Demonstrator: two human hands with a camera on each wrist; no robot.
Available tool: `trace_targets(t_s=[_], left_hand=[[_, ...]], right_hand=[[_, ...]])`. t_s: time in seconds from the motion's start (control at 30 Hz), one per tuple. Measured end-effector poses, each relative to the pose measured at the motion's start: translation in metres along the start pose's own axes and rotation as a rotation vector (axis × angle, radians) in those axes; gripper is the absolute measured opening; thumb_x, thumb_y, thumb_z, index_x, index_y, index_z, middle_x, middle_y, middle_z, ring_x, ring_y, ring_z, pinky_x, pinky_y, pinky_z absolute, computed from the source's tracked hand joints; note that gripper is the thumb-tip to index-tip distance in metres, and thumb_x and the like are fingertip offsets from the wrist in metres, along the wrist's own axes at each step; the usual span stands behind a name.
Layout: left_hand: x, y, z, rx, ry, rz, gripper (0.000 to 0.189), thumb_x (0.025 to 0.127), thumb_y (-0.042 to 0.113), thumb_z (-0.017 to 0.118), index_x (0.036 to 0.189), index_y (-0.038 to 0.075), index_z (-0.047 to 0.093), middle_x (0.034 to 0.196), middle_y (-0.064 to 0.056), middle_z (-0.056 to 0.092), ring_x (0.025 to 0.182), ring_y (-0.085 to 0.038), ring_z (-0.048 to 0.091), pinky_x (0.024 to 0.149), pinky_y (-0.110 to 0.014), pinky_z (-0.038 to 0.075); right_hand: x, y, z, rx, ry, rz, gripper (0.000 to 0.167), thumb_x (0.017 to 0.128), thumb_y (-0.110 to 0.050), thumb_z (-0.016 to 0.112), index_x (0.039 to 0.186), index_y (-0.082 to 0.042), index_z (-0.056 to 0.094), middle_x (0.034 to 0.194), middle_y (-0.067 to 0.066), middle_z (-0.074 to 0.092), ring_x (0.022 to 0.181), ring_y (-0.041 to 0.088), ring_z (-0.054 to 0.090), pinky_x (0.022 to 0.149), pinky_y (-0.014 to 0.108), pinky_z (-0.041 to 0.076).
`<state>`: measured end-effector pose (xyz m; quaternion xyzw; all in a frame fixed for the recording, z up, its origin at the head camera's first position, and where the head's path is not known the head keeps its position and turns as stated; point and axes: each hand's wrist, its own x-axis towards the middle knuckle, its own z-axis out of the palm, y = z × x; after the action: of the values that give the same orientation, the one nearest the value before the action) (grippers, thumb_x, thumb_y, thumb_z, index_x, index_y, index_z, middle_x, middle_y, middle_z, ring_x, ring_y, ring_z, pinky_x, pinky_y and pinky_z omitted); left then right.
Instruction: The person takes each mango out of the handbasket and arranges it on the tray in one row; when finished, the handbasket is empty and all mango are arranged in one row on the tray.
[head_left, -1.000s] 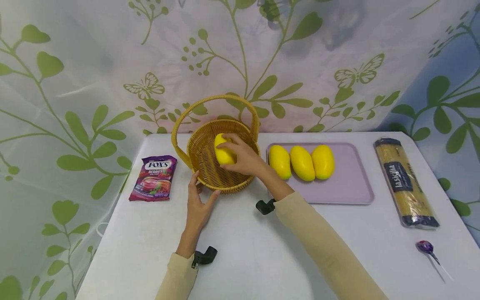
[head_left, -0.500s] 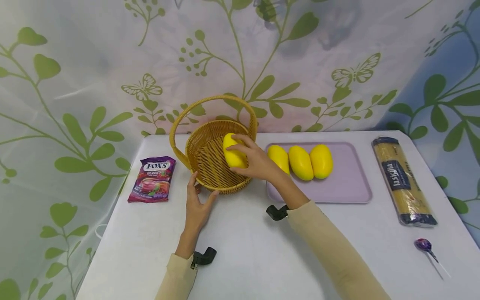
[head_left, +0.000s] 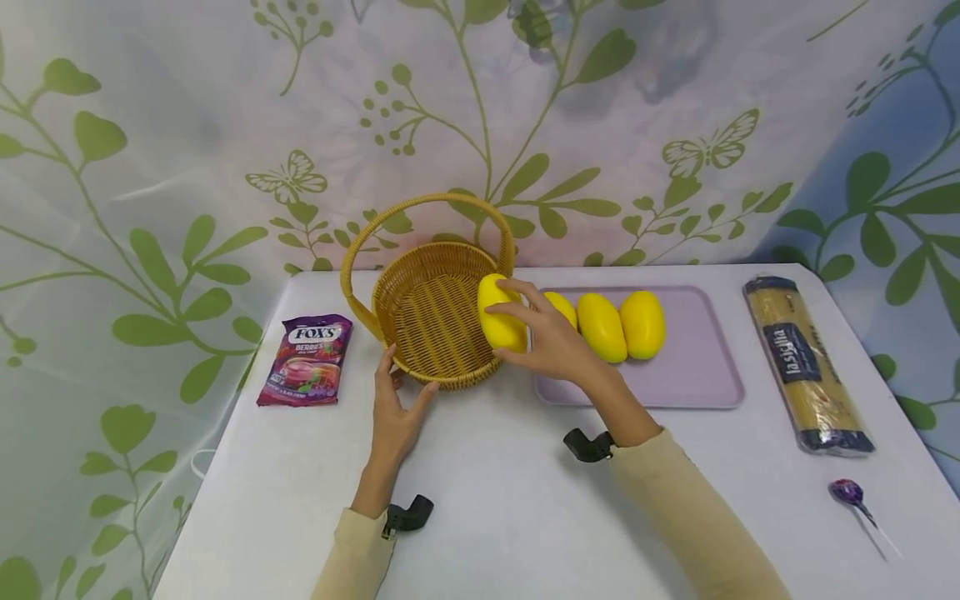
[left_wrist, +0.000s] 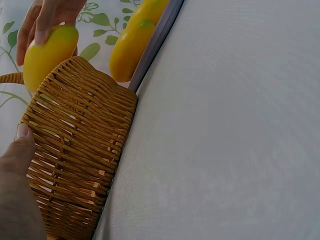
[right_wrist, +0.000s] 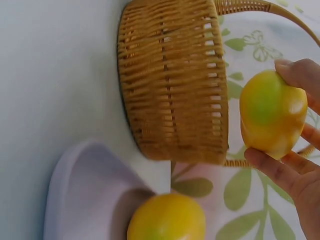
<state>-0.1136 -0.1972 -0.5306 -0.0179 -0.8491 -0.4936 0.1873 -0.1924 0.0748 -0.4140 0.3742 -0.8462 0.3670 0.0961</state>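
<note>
In the head view my right hand grips a yellow mango over the right rim of the wicker basket. The right wrist view shows this mango raised above the rim, with thumb and fingers around its sides. My left hand holds the basket's front left rim; its thumb presses the woven wall in the left wrist view. No fruit shows inside the basket. Three more mangoes lie side by side on a lilac tray, the leftmost partly hidden by my right hand.
A purple Fox's candy bag lies left of the basket. A pack of spaghetti and a lollipop are at the right of the white table. The basket's tall handle arches up before a leaf-patterned curtain.
My right hand has carried the mango up and to the right, from inside the basket to over its right rim. The left hand stays on the basket.
</note>
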Motion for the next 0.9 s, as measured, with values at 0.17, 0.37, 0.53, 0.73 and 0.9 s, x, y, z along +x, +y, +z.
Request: trace_targets(t_s=[0.17,0.37,0.53,0.73,0.9], left_hand=[[-0.001,0.001,-0.001,-0.002,-0.004,-0.001,0.088,0.089,0.027,0.073,0.156,0.028,0.017,0.151,-0.015,0.035,0.129,-0.03,0.046,0.104,-0.047,0.039],[-0.001,0.001,-0.001,-0.003,-0.013,-0.012,0.088,0.089,0.028,0.072,0.156,0.029,0.016,0.151,-0.014,0.035,0.129,-0.029,0.045,0.105,-0.046,0.038],[0.0,0.001,-0.001,-0.003,-0.014,-0.008,0.088,0.089,0.028,0.072,0.156,0.031,0.015,0.152,-0.013,0.034,0.13,-0.029,0.045,0.105,-0.045,0.039],[0.0,0.001,-0.001,-0.005,-0.013,-0.007,0.088,0.089,0.028,0.072,0.156,0.029,0.016,0.152,-0.014,0.035,0.13,-0.029,0.045,0.105,-0.045,0.038],[0.0,0.001,-0.001,0.004,-0.011,-0.019,0.087,0.089,0.029,0.072,0.156,0.027,0.017,0.151,-0.013,0.036,0.128,-0.027,0.045,0.105,-0.044,0.038]], right_hand=[[-0.015,0.006,-0.011,-0.016,0.031,0.017,0.058,0.077,-0.019,0.083,0.131,-0.017,0.061,0.154,0.007,0.034,0.139,0.029,0.039,0.104,0.046,0.046],[-0.032,0.021,-0.031,-0.011,0.1,0.049,0.056,0.077,-0.016,0.083,0.128,-0.016,0.062,0.153,0.007,0.036,0.137,0.032,0.041,0.101,0.049,0.047],[-0.049,0.038,-0.048,-0.035,0.145,0.068,0.058,0.072,-0.008,0.085,0.125,-0.012,0.062,0.152,0.01,0.037,0.136,0.037,0.04,0.101,0.055,0.046],[-0.071,0.055,-0.067,-0.081,0.173,0.098,0.058,0.071,-0.004,0.085,0.124,-0.01,0.062,0.15,0.014,0.038,0.133,0.041,0.04,0.096,0.062,0.045],[-0.085,0.065,-0.08,-0.127,0.175,0.117,0.059,0.07,-0.003,0.085,0.125,-0.009,0.062,0.15,0.015,0.037,0.132,0.042,0.042,0.094,0.063,0.046]])
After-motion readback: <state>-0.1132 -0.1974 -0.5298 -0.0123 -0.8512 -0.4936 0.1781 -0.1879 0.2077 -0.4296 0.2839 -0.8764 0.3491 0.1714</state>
